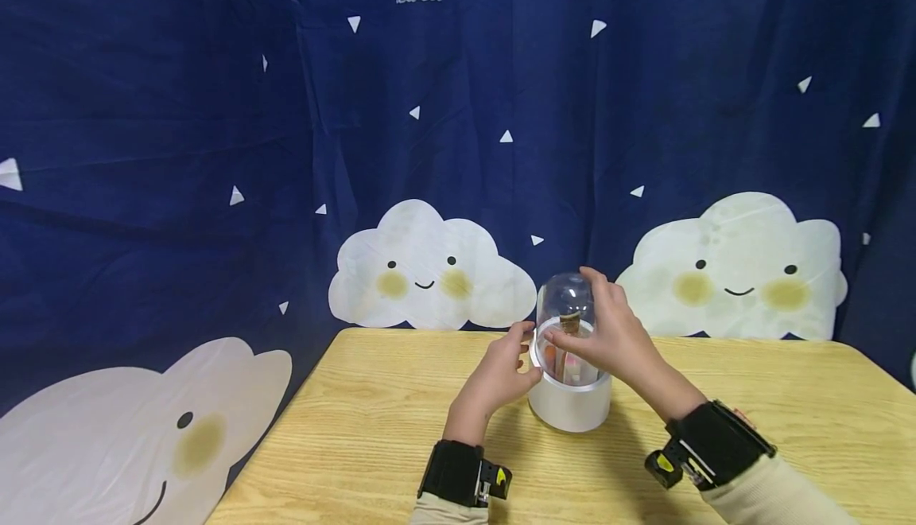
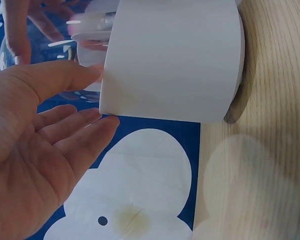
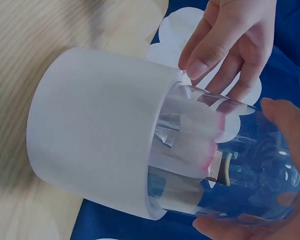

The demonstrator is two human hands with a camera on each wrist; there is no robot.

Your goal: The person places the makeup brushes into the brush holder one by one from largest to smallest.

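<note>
A round white holder (image 1: 568, 407) stands upright on the table, and a clear dome lid (image 1: 564, 288) rises from inside its rim. My right hand (image 1: 621, 340) grips the dome from the right, its thumb across the front and its fingers round the far side. At the left of the rim is my left hand (image 1: 496, 379), thumb and fingers spread apart; in the left wrist view its fingertips are right at the rim. Through the plastic show a white packet with a pink edge (image 3: 190, 132) and a brown-and-gold item (image 1: 570, 323). Their lower ends are hidden in the holder.
The light wooden table (image 1: 372, 429) reaches back to a dark blue curtain (image 1: 444, 167) printed with white clouds and triangles. Black straps with small cameras sit on both wrists.
</note>
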